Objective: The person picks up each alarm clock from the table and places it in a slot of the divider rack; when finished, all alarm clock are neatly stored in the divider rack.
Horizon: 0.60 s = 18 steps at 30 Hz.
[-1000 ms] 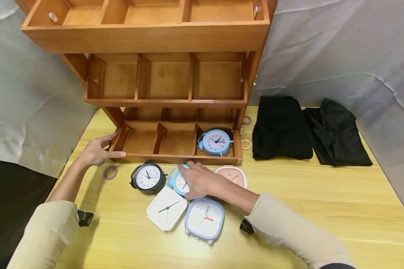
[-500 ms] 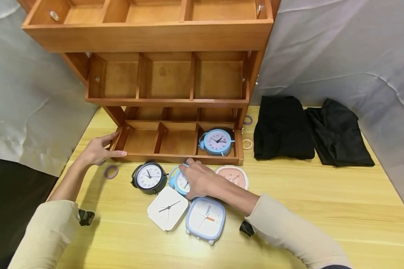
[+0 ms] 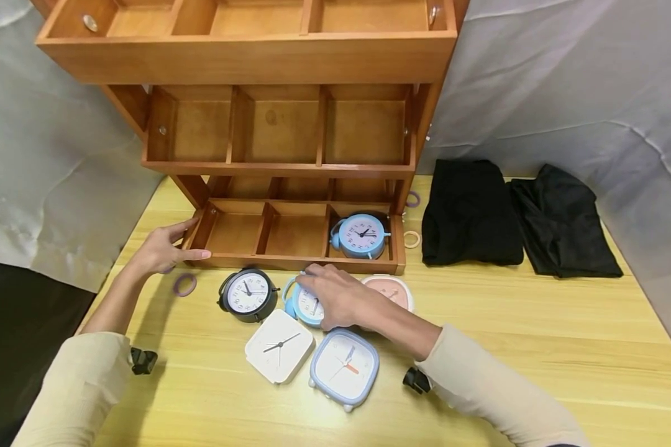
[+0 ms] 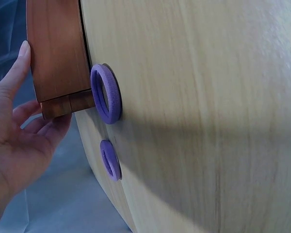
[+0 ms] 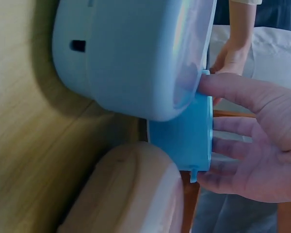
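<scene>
- The right hand (image 3: 343, 298) has its fingers curled around the round blue clock (image 3: 304, 304) (lying on the table (image 3: 537, 347), among other clocks).
- The left hand (image 3: 159, 251), fingers straight, touches the wooden organizer (image 3: 291, 264) corner.

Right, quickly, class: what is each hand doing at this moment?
Left hand: fingers straight, touching the left corner of the wooden rack, holding nothing.
Right hand: fingers curled round the blue round clock on the table.

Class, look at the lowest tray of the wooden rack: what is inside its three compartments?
In the lowest tray, the right compartment holds a blue round alarm clock, face up. The left and middle compartments show bare wood. Their far ends lie under the tier above and are hidden.
</scene>
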Motion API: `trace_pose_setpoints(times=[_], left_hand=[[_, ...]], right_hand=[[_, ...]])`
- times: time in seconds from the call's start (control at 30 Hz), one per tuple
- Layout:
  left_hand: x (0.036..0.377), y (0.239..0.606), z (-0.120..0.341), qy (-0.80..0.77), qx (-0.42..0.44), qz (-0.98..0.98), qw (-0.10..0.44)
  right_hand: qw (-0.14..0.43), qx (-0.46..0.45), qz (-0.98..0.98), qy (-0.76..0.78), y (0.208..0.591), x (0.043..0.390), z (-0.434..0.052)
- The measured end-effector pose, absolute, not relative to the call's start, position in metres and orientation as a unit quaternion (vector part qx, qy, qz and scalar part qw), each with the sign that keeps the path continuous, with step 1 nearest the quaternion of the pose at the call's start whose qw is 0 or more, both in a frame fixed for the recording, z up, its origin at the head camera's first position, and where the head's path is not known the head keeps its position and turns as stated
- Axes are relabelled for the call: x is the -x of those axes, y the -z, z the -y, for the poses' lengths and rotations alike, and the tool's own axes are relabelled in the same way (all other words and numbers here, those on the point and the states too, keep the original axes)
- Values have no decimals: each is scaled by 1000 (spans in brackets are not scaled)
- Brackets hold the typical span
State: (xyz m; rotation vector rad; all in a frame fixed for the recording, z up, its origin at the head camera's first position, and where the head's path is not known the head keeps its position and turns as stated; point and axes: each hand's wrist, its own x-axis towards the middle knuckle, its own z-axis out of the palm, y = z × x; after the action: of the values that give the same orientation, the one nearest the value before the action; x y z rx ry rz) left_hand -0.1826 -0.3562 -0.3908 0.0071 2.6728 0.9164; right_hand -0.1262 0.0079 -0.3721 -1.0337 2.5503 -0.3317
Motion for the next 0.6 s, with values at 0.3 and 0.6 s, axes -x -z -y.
trace_pose_setpoints(times=[0.3, 0.6], left_hand=[[182, 393, 356, -331, -6, -931, 156], [182, 392, 357, -327, -11, -933, 150]], right_hand=[[221, 347, -900, 142, 340, 126, -18], [163, 302, -917, 203, 320, 166, -10]])
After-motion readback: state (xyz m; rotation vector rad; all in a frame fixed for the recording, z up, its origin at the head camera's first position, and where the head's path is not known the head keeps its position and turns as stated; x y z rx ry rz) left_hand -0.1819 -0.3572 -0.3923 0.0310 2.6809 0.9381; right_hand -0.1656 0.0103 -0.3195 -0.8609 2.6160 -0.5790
